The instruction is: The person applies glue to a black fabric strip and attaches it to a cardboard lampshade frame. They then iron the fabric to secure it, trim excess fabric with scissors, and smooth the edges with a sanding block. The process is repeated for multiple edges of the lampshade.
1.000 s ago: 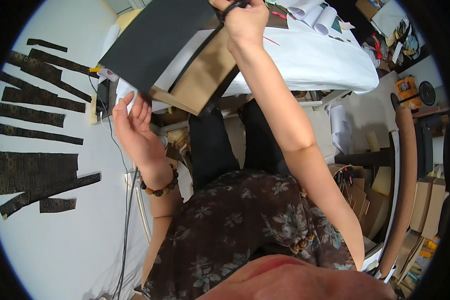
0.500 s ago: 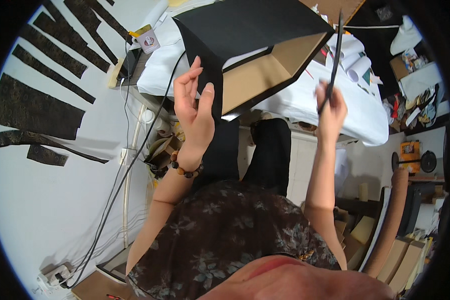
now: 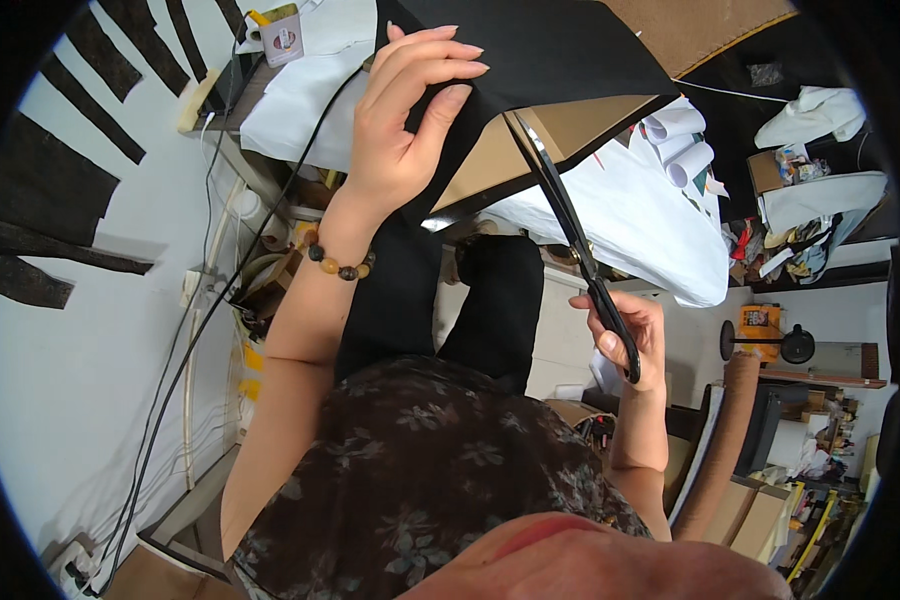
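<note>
A box with a beige inside lies on its side on the table, partly wrapped in a black sheet. My left hand rests against the sheet at the box's left side, its fingers stretched out and the thumb apart. Long black scissors are in my right hand, the fingers around their handles. The blades point up and left, slightly parted. Their tips meet the lower edge of the black sheet in this view, in front of the box's opening; I cannot tell whether the sheet is between them.
White paper or cloth covers the table, with paper rolls at its right. A black cable runs past my left forearm. Dark patterned strips hang on the left wall. A pen holder stands at the back left.
My left hand has moved up onto the black sheet. The scissors have swung from upright to pointing left, tips at the sheet's edge. My right hand has dropped lower. The whole view has shifted.
</note>
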### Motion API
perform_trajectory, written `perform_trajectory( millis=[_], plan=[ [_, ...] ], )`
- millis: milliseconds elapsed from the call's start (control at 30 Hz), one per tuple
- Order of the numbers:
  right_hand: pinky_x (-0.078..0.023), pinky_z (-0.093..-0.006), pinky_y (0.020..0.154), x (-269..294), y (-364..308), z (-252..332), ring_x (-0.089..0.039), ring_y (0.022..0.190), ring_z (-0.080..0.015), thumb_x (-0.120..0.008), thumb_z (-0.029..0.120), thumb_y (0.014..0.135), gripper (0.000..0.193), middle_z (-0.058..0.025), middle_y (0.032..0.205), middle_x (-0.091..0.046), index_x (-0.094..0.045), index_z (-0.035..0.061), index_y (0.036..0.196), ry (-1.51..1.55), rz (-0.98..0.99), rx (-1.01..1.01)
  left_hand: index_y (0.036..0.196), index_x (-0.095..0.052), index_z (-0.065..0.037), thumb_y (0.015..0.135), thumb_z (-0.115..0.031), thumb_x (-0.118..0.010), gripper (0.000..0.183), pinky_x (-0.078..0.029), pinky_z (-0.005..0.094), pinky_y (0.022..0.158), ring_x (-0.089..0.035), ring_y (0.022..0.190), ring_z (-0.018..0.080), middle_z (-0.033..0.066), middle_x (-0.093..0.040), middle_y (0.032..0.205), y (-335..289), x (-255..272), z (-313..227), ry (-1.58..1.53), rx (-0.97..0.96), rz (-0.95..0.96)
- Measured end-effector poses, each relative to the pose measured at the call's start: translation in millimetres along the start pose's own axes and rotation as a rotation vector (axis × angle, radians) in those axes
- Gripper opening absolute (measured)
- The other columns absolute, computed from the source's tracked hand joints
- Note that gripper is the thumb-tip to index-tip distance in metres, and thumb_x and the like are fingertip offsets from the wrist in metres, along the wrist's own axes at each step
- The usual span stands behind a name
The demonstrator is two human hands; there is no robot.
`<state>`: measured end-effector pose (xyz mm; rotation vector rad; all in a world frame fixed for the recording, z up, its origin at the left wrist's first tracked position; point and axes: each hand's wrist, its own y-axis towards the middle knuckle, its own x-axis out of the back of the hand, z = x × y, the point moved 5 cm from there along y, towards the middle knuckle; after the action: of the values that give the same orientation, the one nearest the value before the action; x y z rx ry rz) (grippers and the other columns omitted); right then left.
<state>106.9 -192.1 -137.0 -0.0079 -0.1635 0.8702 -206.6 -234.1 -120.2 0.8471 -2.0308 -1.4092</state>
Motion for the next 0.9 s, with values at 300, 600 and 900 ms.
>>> perform_trajectory(
  millis=[300,600,900],
  plan=[
    [-0.032,-0.02,0.054,-12,8,18,-0.042,0.06,-0.0037,-0.081,0.021,0.077,0.049,0.004,0.068,-0.048,-0.067,-0.0104,0.112,-0.047,-0.005,0.003,0.106,-0.068,-0.005,0.094,-0.001,-0.061,0.014,-0.024,0.046,0.118,-0.051,0.129,0.0257,0.0063,-0.066,0.118,-3,-4,5,-0.113,0.024,-0.058],
    [-0.032,-0.0194,0.054,-12,2,29,-0.044,0.059,-0.0042,-0.08,0.026,0.076,0.057,0.0032,0.069,-0.05,-0.065,-0.0134,0.115,-0.07,-0.033,0.007,0.101,-0.069,-0.002,0.087,0.005,-0.065,0.016,-0.04,0.0422,0.105,-0.056,0.12,0.0328,0.0112,-0.064,0.111,0,-2,-2,-0.113,0.09,-0.125],
    [-0.032,-0.0194,0.054,-18,-8,46,-0.045,0.058,-0.0044,-0.082,0.023,0.077,0.057,0.003,0.069,-0.05,-0.063,-0.016,0.114,-0.074,-0.083,-0.041,0.1,-0.068,-0.002,0.088,0.005,-0.064,0.014,-0.041,0.0421,0.104,-0.056,0.12,0.0333,0.0113,-0.064,0.111,-2,-3,-2,-0.105,0.065,-0.166]
  ],
)
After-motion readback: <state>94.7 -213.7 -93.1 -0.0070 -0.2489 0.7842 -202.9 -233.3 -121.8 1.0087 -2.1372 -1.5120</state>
